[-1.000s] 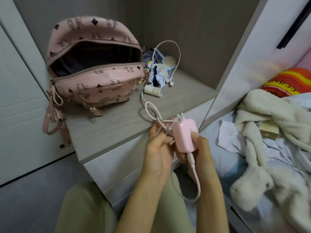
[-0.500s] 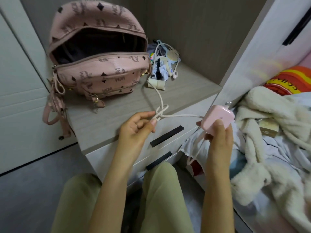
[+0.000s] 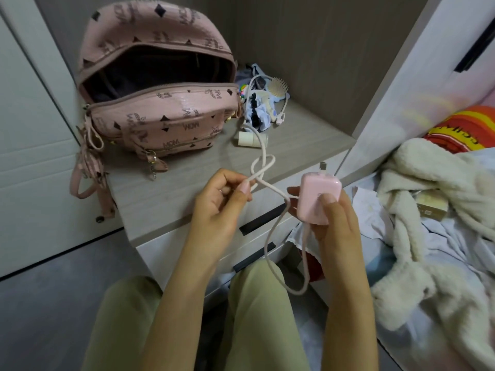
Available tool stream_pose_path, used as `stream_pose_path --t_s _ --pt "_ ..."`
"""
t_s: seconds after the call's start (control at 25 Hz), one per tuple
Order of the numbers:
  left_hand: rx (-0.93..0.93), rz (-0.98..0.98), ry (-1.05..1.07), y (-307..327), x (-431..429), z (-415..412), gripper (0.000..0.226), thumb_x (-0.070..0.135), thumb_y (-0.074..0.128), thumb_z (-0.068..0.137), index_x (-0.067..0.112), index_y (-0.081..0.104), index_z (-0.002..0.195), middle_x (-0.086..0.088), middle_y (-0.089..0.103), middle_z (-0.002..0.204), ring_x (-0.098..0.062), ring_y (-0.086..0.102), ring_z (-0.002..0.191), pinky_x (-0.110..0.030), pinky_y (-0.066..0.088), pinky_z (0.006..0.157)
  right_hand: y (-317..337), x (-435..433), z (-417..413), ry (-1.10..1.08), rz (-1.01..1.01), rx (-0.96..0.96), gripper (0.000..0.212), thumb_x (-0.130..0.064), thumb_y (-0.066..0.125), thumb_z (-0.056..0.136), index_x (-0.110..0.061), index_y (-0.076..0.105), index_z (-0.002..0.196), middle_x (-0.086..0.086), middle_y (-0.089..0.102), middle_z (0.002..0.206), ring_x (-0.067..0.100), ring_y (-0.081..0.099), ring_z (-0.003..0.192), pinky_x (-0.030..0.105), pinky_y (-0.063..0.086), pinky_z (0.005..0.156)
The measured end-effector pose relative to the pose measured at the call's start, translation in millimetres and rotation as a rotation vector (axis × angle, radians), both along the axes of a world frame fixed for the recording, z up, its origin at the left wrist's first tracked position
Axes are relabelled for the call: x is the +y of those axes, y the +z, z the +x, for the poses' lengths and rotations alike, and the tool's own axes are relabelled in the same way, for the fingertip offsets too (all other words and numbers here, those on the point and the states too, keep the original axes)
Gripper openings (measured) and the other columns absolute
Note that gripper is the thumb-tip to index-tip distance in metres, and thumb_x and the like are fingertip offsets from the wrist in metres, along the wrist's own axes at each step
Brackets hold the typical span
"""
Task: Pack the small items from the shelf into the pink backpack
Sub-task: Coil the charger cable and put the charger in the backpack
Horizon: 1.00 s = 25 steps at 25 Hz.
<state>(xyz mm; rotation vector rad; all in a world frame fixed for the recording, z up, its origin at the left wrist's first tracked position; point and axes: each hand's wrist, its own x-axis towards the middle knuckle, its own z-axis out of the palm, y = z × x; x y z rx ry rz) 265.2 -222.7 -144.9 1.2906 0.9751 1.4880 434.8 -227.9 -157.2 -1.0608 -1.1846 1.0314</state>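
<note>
The pink backpack [image 3: 163, 121] stands on the shelf [image 3: 171, 194] at the left, its main compartment unzipped and wide open. My right hand [image 3: 334, 223] grips a pink charger block [image 3: 317, 195] in front of the shelf edge. Its white cable [image 3: 263, 167] loops down under the block and runs back across the shelf. My left hand [image 3: 222, 199] pinches a loop of that cable just left of the charger. Behind, beside the backpack, lie a small white tube [image 3: 247, 139], a hairbrush [image 3: 277, 88] and a pile of small items [image 3: 258, 113].
Drawers with black handles [image 3: 261, 220] sit under the shelf. A bed with a cream fleece blanket [image 3: 434, 210] and an orange-red pillow [image 3: 463, 129] lies at the right. A white wardrobe panel [image 3: 417, 76] rises at the shelf's right end. My knees [image 3: 257, 303] are below.
My right hand swung the charger out to the right, then came back toward my left hand. My left hand keeps its pinch on the cable, which now forms a loop on the shelf.
</note>
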Motion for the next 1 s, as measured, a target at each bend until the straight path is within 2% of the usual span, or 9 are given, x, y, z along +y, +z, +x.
stream_pose_path --t_s 0.16,0.28,0.36,0.48,0.56,0.68,0.76,0.92,1.0 --pt "0.13 0.031 -0.038 2.7 -3.4 -1.1 0.012 0.022 0.056 0.086 0.032 0.061 0.08 0.013 0.058 0.074 -0.003 0.05 0.069 -0.013 0.041 0.066 0.9 -4.9 -1.6 0.211 -0.046 -0.082 0.036 -0.049 0.048 0.076 -0.039 0.063 0.107 -0.005 0.067 0.103 0.013 0.062 0.094 0.03 0.05 0.081" --pt "0.352 0.066 -0.08 2.0 -4.8 1.2 0.013 0.014 0.062 0.086 0.027 0.064 0.085 0.011 0.057 0.083 -0.019 0.05 0.074 -0.022 0.04 0.069 4.2 -7.2 -15.2 0.305 -0.052 0.012 0.038 -0.053 0.049 0.076 -0.037 0.066 0.107 -0.005 0.07 0.097 0.009 0.064 0.085 0.022 0.052 0.066" --pt "0.365 0.071 -0.039 4.0 -5.1 0.8 0.006 0.02 0.062 0.084 0.026 0.064 0.085 0.015 0.056 0.084 -0.015 0.049 0.076 -0.022 0.038 0.071 7.0 -6.1 -24.6 0.269 -0.073 0.074 0.037 -0.053 0.049 0.074 -0.041 0.068 0.103 -0.005 0.071 0.097 0.008 0.065 0.085 0.02 0.052 0.066" --pt "0.39 0.132 0.07 6.1 -6.3 -3.1 0.008 0.026 0.061 0.082 0.033 0.063 0.081 0.017 0.056 0.097 -0.013 0.052 0.102 -0.024 0.038 0.085 11.8 -6.0 -33.2 0.251 -0.097 0.148 0.034 -0.052 0.048 0.072 -0.045 0.07 0.097 -0.008 0.071 0.089 0.003 0.064 0.079 0.019 0.052 0.064" --pt "0.281 0.157 0.13 4.4 -6.2 -6.7 0.009 0.029 0.06 0.081 0.035 0.064 0.077 0.017 0.057 0.107 -0.012 0.052 0.111 -0.027 0.043 0.09 13.8 -8.1 -34.6 0.278 -0.123 0.194 0.034 -0.053 0.048 0.072 -0.041 0.072 0.093 -0.009 0.072 0.085 0.0 0.064 0.072 0.016 0.05 0.057" --pt "0.028 0.096 0.194 1.9 -2.8 -14.8 0.015 0.028 0.053 0.086 0.033 0.063 0.076 0.014 0.063 0.113 -0.004 0.056 0.109 -0.016 0.042 0.088 13.6 -12.0 -30.4 0.329 -0.138 0.226 0.029 -0.046 0.048 0.079 -0.039 0.073 0.092 -0.002 0.075 0.091 0.003 0.067 0.076 0.014 0.05 0.058" --pt "-0.1 0.034 0.229 -1.8 -0.3 -19.2 0.022 0.028 0.047 0.088 0.034 0.063 0.074 0.012 0.066 0.113 -0.003 0.058 0.108 -0.017 0.041 0.09 12.1 -14.7 -25.9 0.33 -0.137 0.332 0.032 -0.04 0.044 0.084 -0.036 0.075 0.09 0.002 0.075 0.092 0.006 0.069 0.077 0.015 0.051 0.057" --pt "-0.181 0.054 0.256 -7.3 2.6 -17.8 0.021 0.028 0.044 0.091 0.028 0.064 0.085 0.011 0.067 0.115 -0.005 0.059 0.105 -0.025 0.043 0.092 8.6 -14.3 -21.0 0.228 -0.171 0.426 0.029 -0.04 0.048 0.082 -0.033 0.076 0.084 0.009 0.074 0.091 0.01 0.069 0.071 0.016 0.05 0.052" --pt "-0.185 0.059 0.246 -8.3 2.8 -16.0 0.019 0.028 0.043 0.091 0.027 0.063 0.089 0.009 0.066 0.115 -0.003 0.058 0.099 -0.023 0.045 0.09 6.5 -11.7 -19.5 0.159 -0.183 0.295 0.025 -0.044 0.05 0.079 -0.039 0.074 0.083 0.005 0.075 0.087 0.004 0.066 0.067 0.015 0.049 0.052"
